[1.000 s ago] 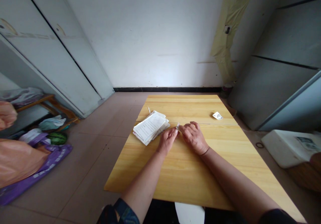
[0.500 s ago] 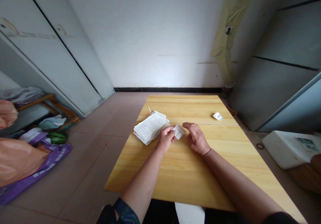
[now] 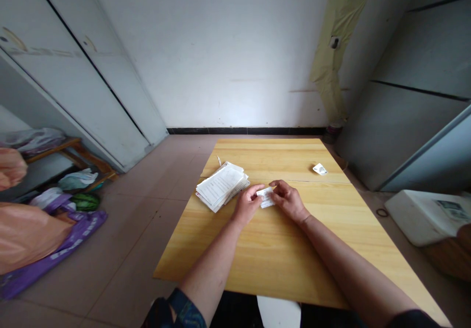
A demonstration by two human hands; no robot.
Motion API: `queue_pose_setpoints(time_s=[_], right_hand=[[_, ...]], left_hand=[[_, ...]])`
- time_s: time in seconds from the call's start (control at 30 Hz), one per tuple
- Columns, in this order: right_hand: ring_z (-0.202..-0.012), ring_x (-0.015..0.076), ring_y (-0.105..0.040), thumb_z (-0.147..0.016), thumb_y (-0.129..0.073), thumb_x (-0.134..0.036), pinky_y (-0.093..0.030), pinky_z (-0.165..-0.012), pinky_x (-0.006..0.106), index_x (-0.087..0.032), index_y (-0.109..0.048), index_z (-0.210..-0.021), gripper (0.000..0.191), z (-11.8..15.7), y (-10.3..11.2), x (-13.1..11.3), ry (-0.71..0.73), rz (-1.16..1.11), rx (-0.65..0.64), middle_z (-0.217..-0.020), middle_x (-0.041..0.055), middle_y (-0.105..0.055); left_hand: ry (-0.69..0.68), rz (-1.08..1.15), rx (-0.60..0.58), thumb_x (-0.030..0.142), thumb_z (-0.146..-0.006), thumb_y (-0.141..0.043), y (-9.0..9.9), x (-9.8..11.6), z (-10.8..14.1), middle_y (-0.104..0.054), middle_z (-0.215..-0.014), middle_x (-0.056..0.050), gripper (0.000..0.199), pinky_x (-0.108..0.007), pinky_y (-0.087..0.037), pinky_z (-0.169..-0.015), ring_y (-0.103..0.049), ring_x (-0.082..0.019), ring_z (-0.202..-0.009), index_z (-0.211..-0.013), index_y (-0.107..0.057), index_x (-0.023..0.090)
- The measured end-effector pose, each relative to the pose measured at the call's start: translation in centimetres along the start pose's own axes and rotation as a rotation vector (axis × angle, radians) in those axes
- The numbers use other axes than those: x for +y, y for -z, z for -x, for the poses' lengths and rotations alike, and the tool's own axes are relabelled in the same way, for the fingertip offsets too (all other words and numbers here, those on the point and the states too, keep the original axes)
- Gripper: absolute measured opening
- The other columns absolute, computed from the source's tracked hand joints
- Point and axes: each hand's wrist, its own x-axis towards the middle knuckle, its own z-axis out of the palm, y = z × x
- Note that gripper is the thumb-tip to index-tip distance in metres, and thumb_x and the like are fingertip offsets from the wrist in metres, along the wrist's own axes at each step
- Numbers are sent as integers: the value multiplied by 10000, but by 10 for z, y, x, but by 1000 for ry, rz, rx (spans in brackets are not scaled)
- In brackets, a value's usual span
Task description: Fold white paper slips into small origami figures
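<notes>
Two hands: left [image 3: 246,206], right [image 3: 290,201] | white paper slip [image 3: 265,197] between | smooth wooden tabletop [image 3: 265,254]

Nothing is legible: the print on the stacked papers [image 3: 220,187], the small paper slip [image 3: 265,197], the purple bag [image 3: 69,239] and the white box [image 3: 423,217] at right stays too small or blurred to read.

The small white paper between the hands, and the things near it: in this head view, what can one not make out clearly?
Head view:
Small white paper slip: the left hand and right hand cover parts of it; any print is too small to read.
Stack of white printed sheets: text too small to read.
White crumpled piece on the pale wooden table: too small to identify.
</notes>
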Motion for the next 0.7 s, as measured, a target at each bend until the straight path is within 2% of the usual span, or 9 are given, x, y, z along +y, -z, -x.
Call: queue_pose_setpoints(time_s=[0.13, 0.27, 0.33, 0.43, 0.5, 0.6, 0.7], right_hand=[[-471, 97, -445, -725, -554, -278, -358, -470, 212, -201, -507, -1043, 331, -1, 1, 2, -54, 69, 10, -540, -91, -466], [-406, 93, -456, -701, -574, -319, -349, -421, 211, -207, -532, -856, 196, -1, 0, 3, -182, -62, -25, -498, -86, -499], [-388, 99, -481, -691, -579, -343, -363, -402, 214, -205, -531, -781, 172, -2, -1, 3, -268, -124, -17, -490, -66, -540], [-385, 110, -509, -686, -596, -361, -397, -392, 217, -191, -551, -769, 194, -5, 1, 2, -354, -173, 35, -480, -34, -588], [-384, 107, -516, -689, -604, -358, -419, -397, 217, -179, -564, -767, 200, -6, 3, 0, -371, -192, 30, -479, -19, -606], [-382, 93, -507, -702, -592, -335, -405, -384, 199, -161, -581, -767, 187, -6, 4, -2, -367, -173, -14, -501, -7, -625], [-369, 85, -478, -723, -560, -324, -360, -365, 184, -151, -597, -804, 194, -5, 5, -3, -363, -122, -41, -491, -14, -617]], left_hand=[[-67, -82, 156, 156, -705, -571, -4, -9, -4, -562, -671, 34, 290, -196, -413, -555, -522, -97, -592, -994, -569, 153], [-144, -256, 208, 107, -706, -535, -3, -8, -2, -548, -669, 28, 89, -207, -435, -583, -519, -101, -605, -764, -555, 172], [-235, -372, 188, 62, -697, -508, -2, -4, 1, -583, -771, -10, 145, -237, -472, -653, -553, -124, -699, -754, -583, 172], [-367, -511, 88, 6, -639, -519, -3, 0, 5, -591, -981, -58, 348, -302, -505, -778, -576, -170, -875, -914, -636, 185], [-403, -576, 35, 16, -627, -569, -5, 0, 6, -592, -1008, -63, 402, -336, -502, -845, -575, -193, -937, -982, -639, 193], [-405, -639, 29, 72, -689, -622, -9, -4, 4, -613, -924, -55, 264, -327, -507, -827, -587, -190, -895, -925, -651, 186], [-409, -704, 31, 69, -751, -588, -11, -5, 3, -622, -863, -41, 181, -292, -506, -770, -590, -168, -829, -866, -656, 192]])
